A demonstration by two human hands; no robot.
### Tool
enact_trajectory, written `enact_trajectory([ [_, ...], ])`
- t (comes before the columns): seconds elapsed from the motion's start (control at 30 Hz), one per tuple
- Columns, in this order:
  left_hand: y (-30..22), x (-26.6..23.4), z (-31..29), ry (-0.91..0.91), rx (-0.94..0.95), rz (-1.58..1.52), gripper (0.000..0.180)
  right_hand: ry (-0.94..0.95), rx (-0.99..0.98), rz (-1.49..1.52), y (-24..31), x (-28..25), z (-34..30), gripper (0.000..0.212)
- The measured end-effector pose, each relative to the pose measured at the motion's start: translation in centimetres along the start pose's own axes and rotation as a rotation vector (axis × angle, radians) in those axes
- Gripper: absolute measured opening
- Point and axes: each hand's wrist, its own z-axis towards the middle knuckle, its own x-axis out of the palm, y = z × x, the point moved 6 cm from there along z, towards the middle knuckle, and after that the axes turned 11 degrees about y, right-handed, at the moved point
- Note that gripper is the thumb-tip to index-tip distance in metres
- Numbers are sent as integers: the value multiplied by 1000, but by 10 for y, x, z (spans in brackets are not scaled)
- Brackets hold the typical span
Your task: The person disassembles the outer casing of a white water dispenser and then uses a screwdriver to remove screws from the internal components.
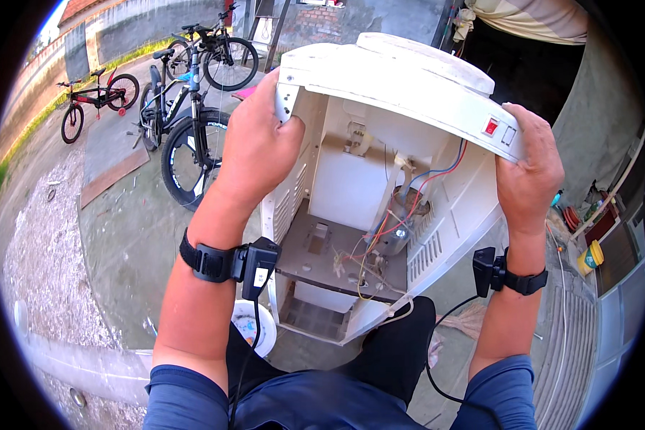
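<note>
A white water dispenser (380, 69) stands in front of me, its open side facing me and its body leaning. My left hand (261, 140) is closed round the upper left corner, thumb on the inner edge. Round the upper right corner wraps my right hand (530, 168), close to a red rocker switch (491, 127). Inside, a metal tank (393, 240) sits on a brown shelf (312, 247). Red and blue wires (437, 172) run from the tank up toward the top, and loose yellow wires (363, 276) hang over the shelf. The dispenser's far side is hidden.
Below the dispenser, by my left leg, is a white bucket (265, 330). Bicycles (186, 136) are parked at the far left, with a small red and black bike (97, 100) beyond. On the right are a yellow tub (591, 256) and a cloth (466, 320) on the floor.
</note>
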Motion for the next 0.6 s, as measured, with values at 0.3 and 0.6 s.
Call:
enact_trajectory([
  [0.3,4,4,1,50,5,-31,51,11,10,13,-9,9,-5,40],
  [0.6,7,3,1,73,60,-40,51,-11,12,12,-11,8,-7,43],
])
